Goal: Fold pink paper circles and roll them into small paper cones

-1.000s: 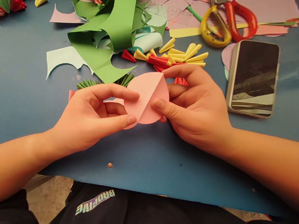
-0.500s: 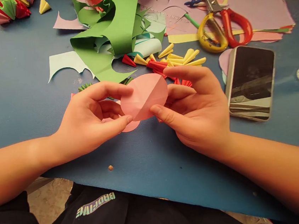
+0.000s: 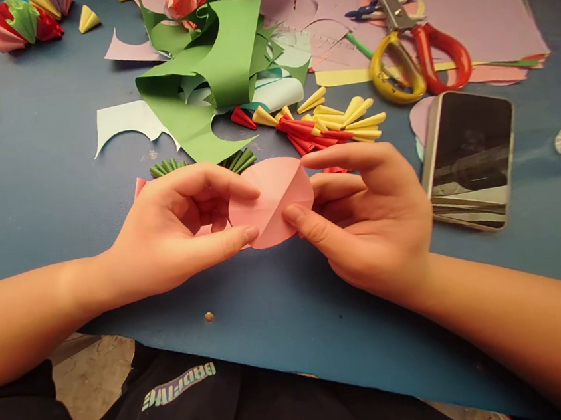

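Between my two hands is a round pink paper disc [image 3: 273,201] with a straight crease running diagonally across it. My left hand [image 3: 185,216] grips its left edge with thumb and bent index finger. On the right side, my right hand [image 3: 370,204] has its thumb on the disc's face and its index fingertip at the upper right edge. Its other fingers curl behind. More pink paper shows in part under my left hand. Just beyond the disc lie rolled green paper pieces [image 3: 240,160] and red paper cones [image 3: 302,134].
Green paper scraps [image 3: 231,55] heap behind my hands, beside yellow cones [image 3: 361,114]. Scissors [image 3: 399,30] with yellow and red handles rest on stacked purple sheets [image 3: 480,8]. A phone [image 3: 473,156] lies right of my right hand. Folded coloured paper [image 3: 23,26] sits far left on the blue table.
The pink disc has come slightly lower and nearer, now covering most of the pink paper beneath it. Both hands keep their hold, my right thumb and index finger shifting a little down.
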`<state>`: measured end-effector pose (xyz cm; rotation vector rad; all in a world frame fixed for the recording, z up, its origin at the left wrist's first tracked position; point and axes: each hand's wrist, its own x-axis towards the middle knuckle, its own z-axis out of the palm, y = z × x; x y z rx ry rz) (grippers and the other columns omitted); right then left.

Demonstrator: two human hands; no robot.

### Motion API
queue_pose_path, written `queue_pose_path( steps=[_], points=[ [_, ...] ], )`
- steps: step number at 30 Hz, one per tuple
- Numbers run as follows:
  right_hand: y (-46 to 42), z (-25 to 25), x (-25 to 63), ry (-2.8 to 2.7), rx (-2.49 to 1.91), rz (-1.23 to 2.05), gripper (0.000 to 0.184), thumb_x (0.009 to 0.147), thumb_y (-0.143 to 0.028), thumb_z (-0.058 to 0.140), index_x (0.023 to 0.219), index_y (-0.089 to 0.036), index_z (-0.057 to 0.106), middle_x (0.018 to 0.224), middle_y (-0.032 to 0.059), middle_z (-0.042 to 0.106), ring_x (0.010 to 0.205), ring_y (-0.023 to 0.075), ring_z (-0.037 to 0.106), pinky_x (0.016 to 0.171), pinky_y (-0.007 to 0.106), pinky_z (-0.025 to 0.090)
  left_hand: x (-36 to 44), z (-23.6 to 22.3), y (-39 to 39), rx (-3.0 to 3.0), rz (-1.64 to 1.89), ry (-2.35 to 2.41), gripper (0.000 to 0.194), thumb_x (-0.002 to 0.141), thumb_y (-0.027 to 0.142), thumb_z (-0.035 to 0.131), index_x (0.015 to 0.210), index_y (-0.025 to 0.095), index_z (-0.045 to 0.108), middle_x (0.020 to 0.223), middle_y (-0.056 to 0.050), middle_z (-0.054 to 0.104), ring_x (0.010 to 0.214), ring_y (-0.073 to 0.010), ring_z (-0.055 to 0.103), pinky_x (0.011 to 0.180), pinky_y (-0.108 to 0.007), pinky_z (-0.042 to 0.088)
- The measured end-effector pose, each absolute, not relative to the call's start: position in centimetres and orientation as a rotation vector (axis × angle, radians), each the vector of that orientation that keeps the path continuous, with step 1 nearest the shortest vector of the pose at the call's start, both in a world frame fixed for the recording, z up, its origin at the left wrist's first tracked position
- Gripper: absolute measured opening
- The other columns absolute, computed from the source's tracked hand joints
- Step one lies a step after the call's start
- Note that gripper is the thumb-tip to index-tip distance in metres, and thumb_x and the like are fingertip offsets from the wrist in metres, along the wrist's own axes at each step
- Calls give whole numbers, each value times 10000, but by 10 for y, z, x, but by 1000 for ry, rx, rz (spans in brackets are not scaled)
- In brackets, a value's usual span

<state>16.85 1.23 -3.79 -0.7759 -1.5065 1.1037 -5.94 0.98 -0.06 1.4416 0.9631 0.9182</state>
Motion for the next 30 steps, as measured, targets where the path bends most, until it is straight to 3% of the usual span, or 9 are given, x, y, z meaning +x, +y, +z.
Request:
queue_pose_path(
  steps=[8,18,25,30],
  points=[
    [13,-38,171,-1551,-687,1125,407,877,-112,798,1213,-301,666,846,-10,767,716,187,750,578,307,610,-55,3,11,1261,909,985,161,836,116,832,957,195,761,804,7,716,703,-117,723,612,-199,642],
    [12,-43,174,-1642,-734,1110,503,875,-202,846,1337,-271,658,1044,55,779,878,199,771,664,306,651,-56,0,16,1303,877,929,141,868,241,854,942,200,742,728,14,685,625,-113,681,486,-180,533],
    [12,-44,174,-1681,-711,1068,520,865,-208,862,1334,-335,679,1057,31,770,868,204,760,721,355,684,-57,1,15,1330,833,928,151,866,217,844,991,201,762,739,23,687,612,-101,661,547,-194,576],
    [10,-43,176,-1690,-784,1074,491,872,-239,861,1332,-324,711,1160,53,795,923,209,775,736,337,679,-58,0,14,1364,864,867,153,889,172,817,1029,207,766,904,2,757,765,-125,744,667,-206,630]
  ],
)
